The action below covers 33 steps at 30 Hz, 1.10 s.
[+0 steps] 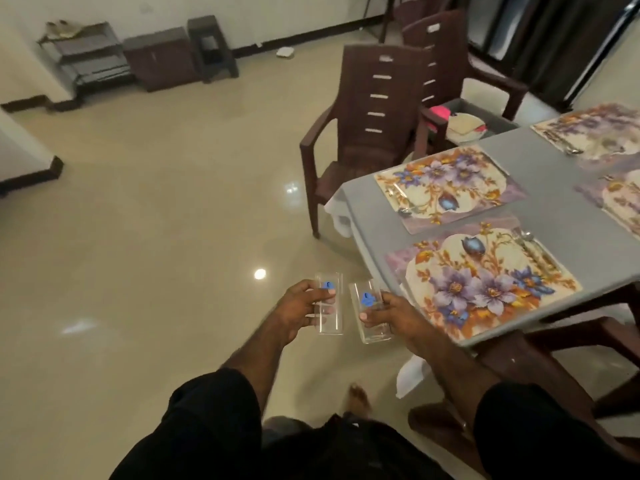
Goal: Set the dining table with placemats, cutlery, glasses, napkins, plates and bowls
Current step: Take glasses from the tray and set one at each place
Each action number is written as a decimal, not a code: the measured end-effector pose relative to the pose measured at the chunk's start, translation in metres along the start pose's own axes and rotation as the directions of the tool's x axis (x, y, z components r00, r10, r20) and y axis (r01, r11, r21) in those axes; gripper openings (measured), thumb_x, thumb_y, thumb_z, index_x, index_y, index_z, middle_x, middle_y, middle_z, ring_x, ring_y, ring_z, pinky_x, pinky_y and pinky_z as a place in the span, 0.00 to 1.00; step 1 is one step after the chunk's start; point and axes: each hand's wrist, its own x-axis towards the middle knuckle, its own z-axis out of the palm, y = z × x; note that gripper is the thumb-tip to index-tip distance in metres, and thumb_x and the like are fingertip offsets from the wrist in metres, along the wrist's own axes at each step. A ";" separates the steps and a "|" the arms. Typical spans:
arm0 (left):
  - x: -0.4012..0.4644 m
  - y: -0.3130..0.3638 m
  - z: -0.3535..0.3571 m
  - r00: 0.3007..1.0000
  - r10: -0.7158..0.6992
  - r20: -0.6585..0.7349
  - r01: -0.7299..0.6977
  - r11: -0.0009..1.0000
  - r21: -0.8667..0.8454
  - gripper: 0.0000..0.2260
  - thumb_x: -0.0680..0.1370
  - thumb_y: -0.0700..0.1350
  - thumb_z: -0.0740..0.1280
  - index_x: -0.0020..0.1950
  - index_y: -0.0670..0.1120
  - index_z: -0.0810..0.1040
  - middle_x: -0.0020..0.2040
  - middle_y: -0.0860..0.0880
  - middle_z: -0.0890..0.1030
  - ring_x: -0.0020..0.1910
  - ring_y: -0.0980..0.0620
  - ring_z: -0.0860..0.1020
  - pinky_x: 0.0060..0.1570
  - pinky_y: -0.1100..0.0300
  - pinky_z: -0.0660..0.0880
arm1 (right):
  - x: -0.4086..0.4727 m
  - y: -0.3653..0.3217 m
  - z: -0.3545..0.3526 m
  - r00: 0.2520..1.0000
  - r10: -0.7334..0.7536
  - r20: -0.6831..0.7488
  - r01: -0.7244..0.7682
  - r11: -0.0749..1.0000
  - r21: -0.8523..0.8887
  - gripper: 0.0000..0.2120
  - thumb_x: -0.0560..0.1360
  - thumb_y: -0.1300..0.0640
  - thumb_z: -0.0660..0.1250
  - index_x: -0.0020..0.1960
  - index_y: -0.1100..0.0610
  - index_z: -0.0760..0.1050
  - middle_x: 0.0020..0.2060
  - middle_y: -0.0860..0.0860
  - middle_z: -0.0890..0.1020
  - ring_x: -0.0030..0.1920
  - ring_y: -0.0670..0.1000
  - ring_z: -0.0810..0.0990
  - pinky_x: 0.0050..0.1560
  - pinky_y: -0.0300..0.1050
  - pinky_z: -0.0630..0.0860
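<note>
My left hand (300,306) grips a clear tall glass (330,323) with a blue sticker. A second clear glass (372,327), also with a blue sticker, is held upright in my right hand (394,315). Both glasses hang over the floor, just left of the grey table (571,206). Several floral placemats lie on the table: the nearest placemat (485,282), one behind it (446,187), and others at the far right (595,133). A spoon (528,237) rests on the nearest placemat, and cutlery (403,209) lies on the second one.
A brown plastic chair (367,133) stands at the table's far corner, a second one (450,57) behind it. A grey bin with plates and pink cloth (464,124) sits beside them. Low dark furniture (156,60) lines the far wall. Another chair (519,368) is under the table edge near me.
</note>
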 end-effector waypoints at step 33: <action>0.340 0.249 0.293 0.738 -0.252 0.626 -0.130 0.857 0.498 0.28 0.71 0.50 0.81 0.66 0.41 0.78 0.58 0.39 0.86 0.50 0.44 0.85 0.57 0.44 0.81 | 0.054 -0.150 -0.332 0.462 0.096 -0.882 0.018 0.993 0.118 0.37 0.61 0.67 0.86 0.66 0.54 0.76 0.58 0.60 0.80 0.47 0.58 0.84 0.45 0.57 0.86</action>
